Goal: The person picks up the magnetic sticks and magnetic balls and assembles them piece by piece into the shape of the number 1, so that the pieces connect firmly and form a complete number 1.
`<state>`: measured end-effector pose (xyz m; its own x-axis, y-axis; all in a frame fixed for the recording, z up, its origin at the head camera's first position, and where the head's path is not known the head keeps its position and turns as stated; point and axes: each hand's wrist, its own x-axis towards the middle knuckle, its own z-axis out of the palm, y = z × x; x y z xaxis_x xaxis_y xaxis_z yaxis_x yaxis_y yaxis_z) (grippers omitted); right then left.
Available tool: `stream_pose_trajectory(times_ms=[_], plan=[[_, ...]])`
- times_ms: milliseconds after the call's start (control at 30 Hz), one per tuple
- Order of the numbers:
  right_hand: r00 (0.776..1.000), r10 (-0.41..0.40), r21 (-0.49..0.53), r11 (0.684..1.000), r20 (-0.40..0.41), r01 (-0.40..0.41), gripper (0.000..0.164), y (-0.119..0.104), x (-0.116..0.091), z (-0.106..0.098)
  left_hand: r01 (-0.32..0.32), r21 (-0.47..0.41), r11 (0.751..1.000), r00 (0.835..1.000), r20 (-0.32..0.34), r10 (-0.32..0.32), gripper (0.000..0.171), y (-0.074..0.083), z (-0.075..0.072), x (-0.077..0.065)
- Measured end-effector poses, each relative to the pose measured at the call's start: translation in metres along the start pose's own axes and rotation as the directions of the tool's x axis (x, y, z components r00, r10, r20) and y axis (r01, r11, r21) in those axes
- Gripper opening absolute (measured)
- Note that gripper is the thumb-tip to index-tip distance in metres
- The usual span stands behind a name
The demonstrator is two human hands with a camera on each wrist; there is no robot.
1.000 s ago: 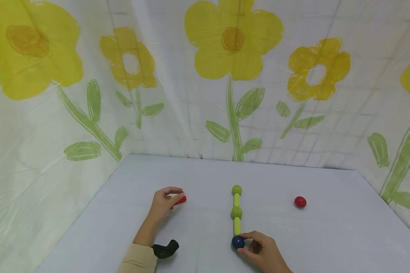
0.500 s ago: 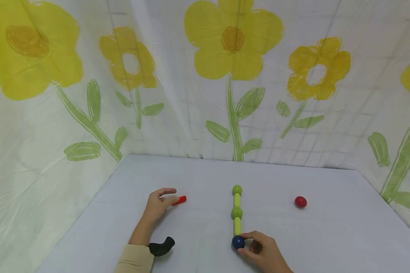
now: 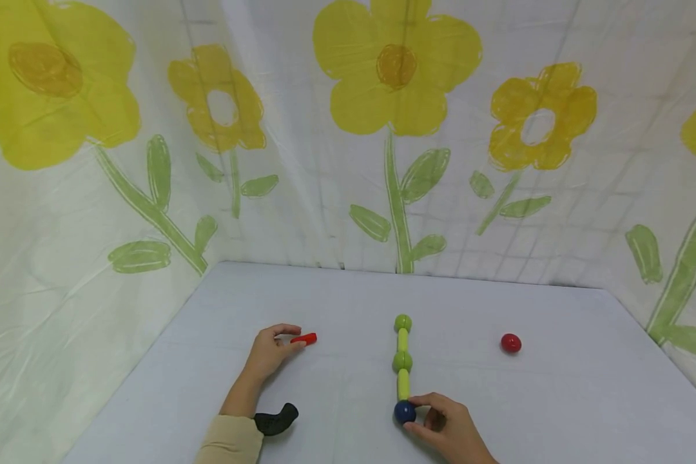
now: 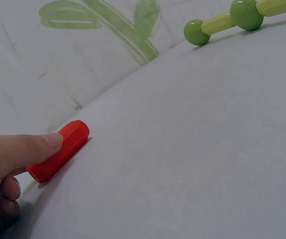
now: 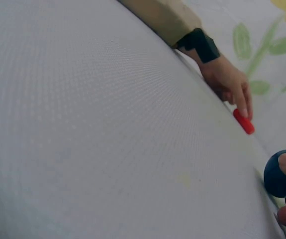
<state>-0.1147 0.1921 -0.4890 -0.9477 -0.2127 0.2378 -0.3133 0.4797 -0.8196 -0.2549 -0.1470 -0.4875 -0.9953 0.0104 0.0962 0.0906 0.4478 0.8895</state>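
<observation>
My left hand (image 3: pixel 271 351) pinches a short red ribbed rod (image 4: pixel 65 152) between thumb and index finger. The rod lies low at the white tabletop, pointing away to the right in the left wrist view. With thumb and fingertip, my right hand (image 3: pixel 449 425) grips a dark blue ball (image 3: pixel 405 412). That ball sits at the near end of a straight chain. Beyond it come a yellow-green rod (image 3: pixel 403 385), a green ball (image 3: pixel 402 361), a second yellow-green rod (image 3: pixel 403 341) and a far green ball (image 3: pixel 403 323).
A loose red ball (image 3: pixel 511 343) lies to the right of the chain on the white table (image 3: pixel 557 386). A black wrist mount (image 3: pixel 276 420) juts from the left sleeve (image 3: pixel 230 441). Behind the table hangs a white curtain (image 3: pixel 301 212) printed with yellow flowers.
My left hand has drawn back slightly to the left, its fingers shifting along the red rod, which stays nearly in place. The right hand and blue ball have barely moved.
</observation>
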Motion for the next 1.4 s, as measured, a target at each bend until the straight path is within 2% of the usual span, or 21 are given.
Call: stream_pose_trajectory(times_ms=[233,700,967,1400], plan=[[1.000,0.024,0.005,1.000,0.008,-0.024,0.032,-0.0002,0.0008,-0.0002,-0.025,0.046,0.999,1.000,-0.011,0.026,0.027,-0.0010,0.0014,0.0009],[1.000,0.010,0.015,1.000,0.015,-0.011,0.033,-0.0001,0.0006,-0.0005,-0.043,0.111,0.993,0.999,0.014,0.042,0.023,0.0012,0.0006,-0.0008],[1.000,0.016,0.019,1.000,0.022,-0.016,0.033,-0.0019,0.0005,-0.0018,-0.082,0.167,0.983,0.997,0.017,0.080,0.024,0.0019,0.0008,-0.0027],[0.999,0.027,0.018,0.999,0.021,-0.027,0.033,-0.0024,0.0005,-0.0015,-0.087,0.209,0.974,0.996,0.048,0.079,0.026,0.0059,0.0006,-0.0050]])
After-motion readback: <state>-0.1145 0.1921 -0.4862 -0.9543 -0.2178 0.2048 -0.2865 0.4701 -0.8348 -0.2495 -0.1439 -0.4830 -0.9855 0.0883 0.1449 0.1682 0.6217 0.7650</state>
